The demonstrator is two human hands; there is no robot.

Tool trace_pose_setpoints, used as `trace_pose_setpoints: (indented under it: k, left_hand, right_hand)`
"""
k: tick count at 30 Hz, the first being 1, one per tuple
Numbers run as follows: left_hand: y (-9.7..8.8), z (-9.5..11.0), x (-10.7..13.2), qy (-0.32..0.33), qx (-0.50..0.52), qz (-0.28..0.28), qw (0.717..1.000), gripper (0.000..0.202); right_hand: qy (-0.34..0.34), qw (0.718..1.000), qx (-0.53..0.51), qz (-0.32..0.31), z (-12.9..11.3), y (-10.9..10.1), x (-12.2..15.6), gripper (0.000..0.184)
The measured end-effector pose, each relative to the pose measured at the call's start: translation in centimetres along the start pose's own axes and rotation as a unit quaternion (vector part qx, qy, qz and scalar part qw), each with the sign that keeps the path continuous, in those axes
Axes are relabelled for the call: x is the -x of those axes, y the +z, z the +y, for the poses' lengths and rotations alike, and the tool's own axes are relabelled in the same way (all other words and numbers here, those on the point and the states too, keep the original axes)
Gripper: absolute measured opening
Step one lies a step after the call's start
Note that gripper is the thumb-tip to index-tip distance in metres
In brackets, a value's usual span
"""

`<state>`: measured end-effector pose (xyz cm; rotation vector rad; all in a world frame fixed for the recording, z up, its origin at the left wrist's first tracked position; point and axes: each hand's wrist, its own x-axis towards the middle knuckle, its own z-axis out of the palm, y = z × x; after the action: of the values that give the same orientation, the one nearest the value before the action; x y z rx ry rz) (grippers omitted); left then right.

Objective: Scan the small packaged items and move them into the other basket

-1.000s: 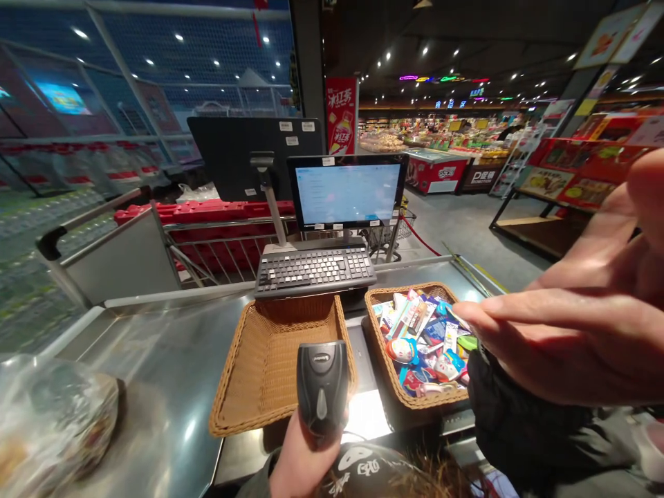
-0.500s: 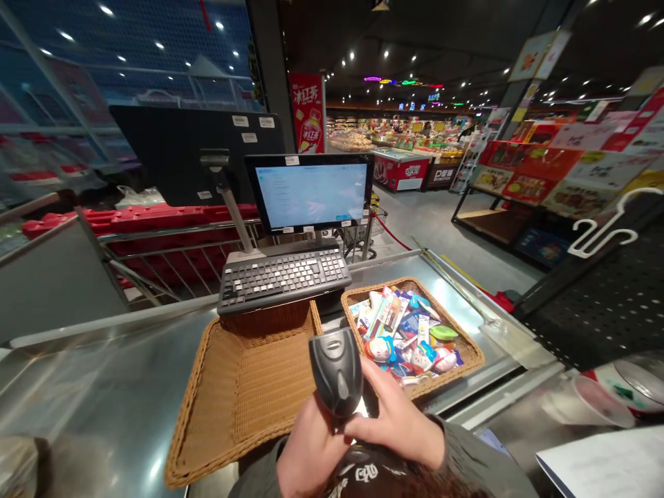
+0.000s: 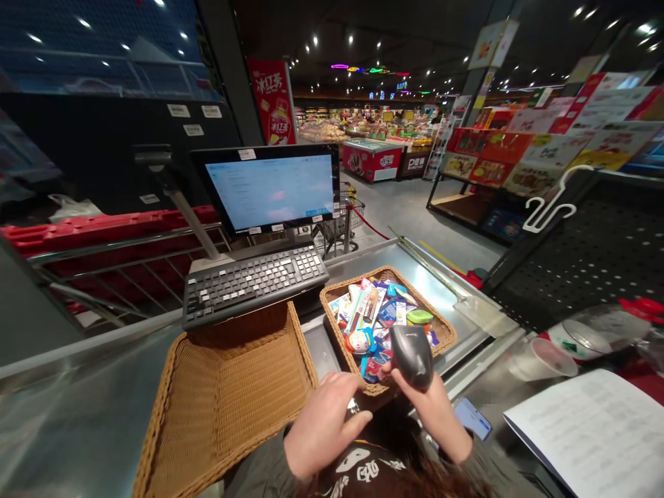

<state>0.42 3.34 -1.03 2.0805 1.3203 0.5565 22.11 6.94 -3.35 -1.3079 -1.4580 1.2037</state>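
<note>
In the head view, my right hand [image 3: 438,409] is closed round the handle of a black barcode scanner [image 3: 413,356]. The scanner's head overlaps the near right part of a wicker basket [image 3: 450,337] full of small wrapped snacks [image 3: 381,311]. My left hand [image 3: 326,418] is open beside that basket's near corner, its thumb apart from the fingers. A small shiny bit shows by its fingers, too small to name. Left of it stands a larger wicker basket [image 3: 259,373], with only its woven bottom showing inside.
Behind the baskets sit a black keyboard [image 3: 259,280] and a lit monitor [image 3: 274,190]. A phone [image 3: 473,418], white papers [image 3: 596,429] and a plastic cup [image 3: 544,361] lie or stand at the right. A white hanger [image 3: 552,207] hangs on the dark perforated panel.
Both hands were together at the scanner. Now they are apart: my right hand has carried the scanner rightward, and my left hand is off it. The view has turned right.
</note>
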Motion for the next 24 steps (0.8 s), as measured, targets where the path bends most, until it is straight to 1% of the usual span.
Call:
trace_pose_setpoints:
  k: [1,4,6,7,9,11,13,15,17,19,22,24]
  left_hand:
    - [-0.3,-0.3,-0.1,-0.004,-0.006,0.003,1.000,0.028]
    - [-0.9,-1.0,-0.9,0.002,-0.029,0.028,0.999,0.028]
    - [-1.1,-1.4,-1.9,0.011,-0.077,0.057,0.995,0.029]
    - [-1.1,-1.5,-2.5,0.013,-0.111,0.072,0.991,0.030]
    - [-1.0,-1.5,-3.6,0.012,-0.183,0.096,0.978,0.033]
    - [-0.8,-1.4,-4.6,0.017,-0.237,0.107,0.965,0.035]
    - [-0.6,-1.3,-5.3,0.021,-0.273,0.115,0.955,0.035]
    - [-0.5,-1.1,-5.7,0.021,-0.295,0.120,0.948,0.034]
    - [-0.4,-1.1,-5.8,0.019,-0.306,0.122,0.944,0.033]
    - [-0.3,-1.1,-5.9,0.015,-0.311,0.121,0.943,0.033]
    - [0.0,-1.4,-5.9,0.008,-0.318,0.122,0.940,0.031]
    - [0.3,-1.6,-6.0,0.004,-0.325,0.123,0.938,0.031]
  right_hand:
    - [0.000,1.000,0.018,0.020,0.2,-1.2,-0.4,0.042]
    - [-0.012,0.998,0.048,0.050,0.5,-4.4,-1.6,0.043]
    - [-0.030,0.995,0.068,0.069,0.2,-5.8,-2.5,0.042]
    - [-0.036,0.994,0.080,0.068,-0.1,-6.2,-2.9,0.041]
    - [-0.071,0.987,0.126,0.070,-1.1,-6.4,-3.8,0.038]
    - [-0.112,0.974,0.174,0.095,-2.2,-6.2,-4.7,0.042]
    - [-0.155,0.960,0.211,0.104,-3.1,-5.7,-5.5,0.044]
    - [-0.189,0.944,0.242,0.117,-3.5,-5.3,-5.9,0.045]
    - [-0.203,0.939,0.250,0.115,-3.3,-5.1,-6.1,0.041]
    - [-0.205,0.943,0.240,0.104,-2.9,-5.1,-6.1,0.036]
    - [-0.195,0.950,0.220,0.102,-2.4,-5.3,-5.9,0.037]
    - [-0.198,0.947,0.226,0.115,-2.1,-5.4,-5.9,0.038]
